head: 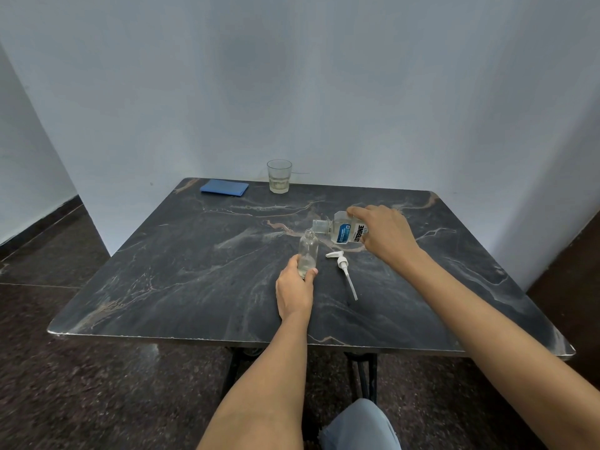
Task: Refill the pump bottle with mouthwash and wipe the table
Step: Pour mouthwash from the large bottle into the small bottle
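Note:
A small clear pump bottle (308, 250) stands upright on the dark marble table (194, 271), its neck uncapped, with a little liquid at the bottom. My left hand (294, 292) grips its lower part. My right hand (383, 233) holds a clear mouthwash bottle (344, 230) with a blue and white label, tipped on its side so its mouth points left, just above and right of the pump bottle's neck. The white pump head (343, 267) with its long tube lies flat on the table right of the pump bottle.
A folded blue cloth (224, 187) lies at the table's far left corner. A drinking glass (279, 176) with some pale liquid stands at the far edge. White walls close in behind. My knee (360, 427) shows below the near edge.

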`<state>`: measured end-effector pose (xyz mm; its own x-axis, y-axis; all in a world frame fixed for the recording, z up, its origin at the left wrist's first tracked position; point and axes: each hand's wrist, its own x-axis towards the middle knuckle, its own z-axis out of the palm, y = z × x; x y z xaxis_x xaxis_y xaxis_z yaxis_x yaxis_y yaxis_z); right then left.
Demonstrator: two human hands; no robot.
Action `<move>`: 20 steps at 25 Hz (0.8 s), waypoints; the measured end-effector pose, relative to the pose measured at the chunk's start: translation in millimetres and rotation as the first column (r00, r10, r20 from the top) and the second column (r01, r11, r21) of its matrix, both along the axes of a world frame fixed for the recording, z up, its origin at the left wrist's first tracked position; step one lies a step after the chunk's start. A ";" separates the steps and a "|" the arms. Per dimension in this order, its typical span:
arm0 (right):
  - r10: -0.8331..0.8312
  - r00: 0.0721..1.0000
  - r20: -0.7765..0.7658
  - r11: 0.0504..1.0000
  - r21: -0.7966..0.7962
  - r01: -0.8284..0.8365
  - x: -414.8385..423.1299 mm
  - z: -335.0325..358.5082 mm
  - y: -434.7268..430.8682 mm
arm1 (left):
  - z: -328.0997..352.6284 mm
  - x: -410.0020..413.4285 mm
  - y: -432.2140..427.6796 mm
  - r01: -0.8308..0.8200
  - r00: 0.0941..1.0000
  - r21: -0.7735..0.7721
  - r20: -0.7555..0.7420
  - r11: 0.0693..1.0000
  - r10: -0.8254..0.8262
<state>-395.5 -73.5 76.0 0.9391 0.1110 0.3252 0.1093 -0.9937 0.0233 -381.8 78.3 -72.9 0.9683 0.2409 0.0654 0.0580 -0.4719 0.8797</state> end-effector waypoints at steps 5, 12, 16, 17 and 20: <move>-0.002 1.000 0.001 1.000 0.000 0.002 0.3 0.2 0.2 | 2.3 -1.3 0.0 0.000 1.000 0.001 0.012 1.000 0.000; -0.008 1.000 0.003 1.000 -0.026 0.008 3.2 -0.7 0.0 | 0.0 -0.9 0.3 0.000 1.000 -0.006 0.015 1.000 0.000; -0.008 1.000 0.011 0.999 -0.032 0.008 4.2 -0.3 0.5 | -1.9 0.0 0.0 0.002 1.000 -0.018 0.022 1.000 -0.002; -0.008 1.000 0.012 0.999 -0.035 0.009 4.3 0.1 0.7 | -2.5 0.1 0.2 0.003 1.000 -0.021 0.024 1.000 -0.003; -0.011 1.000 0.009 0.999 -0.041 0.011 4.2 0.4 1.2 | -2.6 0.5 0.3 0.002 1.000 -0.025 0.027 1.000 -0.002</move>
<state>-391.3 -72.3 76.4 0.9374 0.1138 0.3292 0.0978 -0.9931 0.0647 -381.4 78.5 -75.5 0.9668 0.2408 0.0853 0.0332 -0.4495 0.8927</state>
